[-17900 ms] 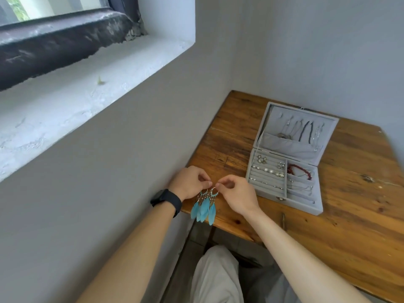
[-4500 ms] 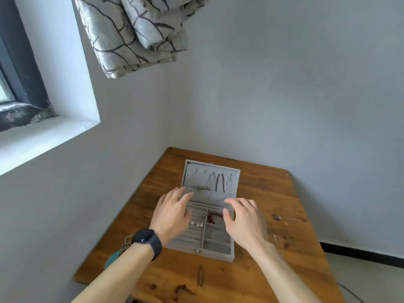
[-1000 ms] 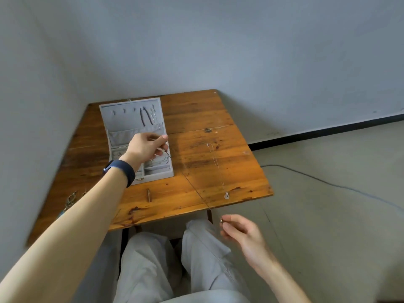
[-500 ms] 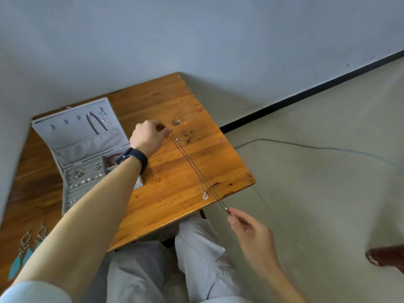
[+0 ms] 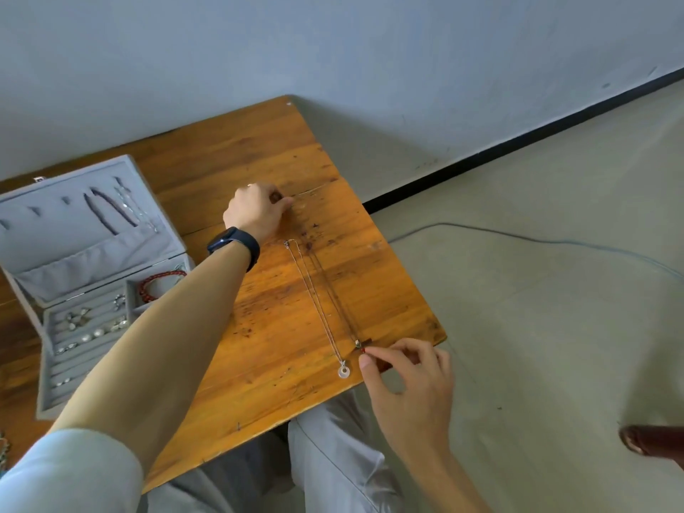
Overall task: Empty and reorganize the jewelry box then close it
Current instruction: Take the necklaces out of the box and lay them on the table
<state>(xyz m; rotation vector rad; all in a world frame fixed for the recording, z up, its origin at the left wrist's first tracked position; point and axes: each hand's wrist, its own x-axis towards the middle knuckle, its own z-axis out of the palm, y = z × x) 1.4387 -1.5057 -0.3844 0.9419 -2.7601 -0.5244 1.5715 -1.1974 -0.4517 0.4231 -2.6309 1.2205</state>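
The grey jewelry box [image 5: 40,368] stands open at the table's left, with necklaces hanging in its lid, rings and studs in its slots and a red bead bracelet [image 5: 157,283] in a compartment. A silver necklace with a round white pendant [image 5: 344,371] lies stretched out on the wooden table [image 5: 259,346]. Beside it a second thin chain [image 5: 333,290] runs between my hands. My left hand [image 5: 255,209] pinches its far end against the table near the back. My right hand [image 5: 407,379] pinches its small pendant end at the table's front edge.
A grey wall runs behind the table. To the right lies concrete floor with a thin cable [image 5: 518,236] across it. A dark red object [image 5: 651,442] shows at the right edge. My knees in light trousers [image 5: 333,457] are under the table's front edge.
Both hands have brought the second chain down onto the table beside the first necklace. My left hand went farther back and my right hand rose to the front edge.
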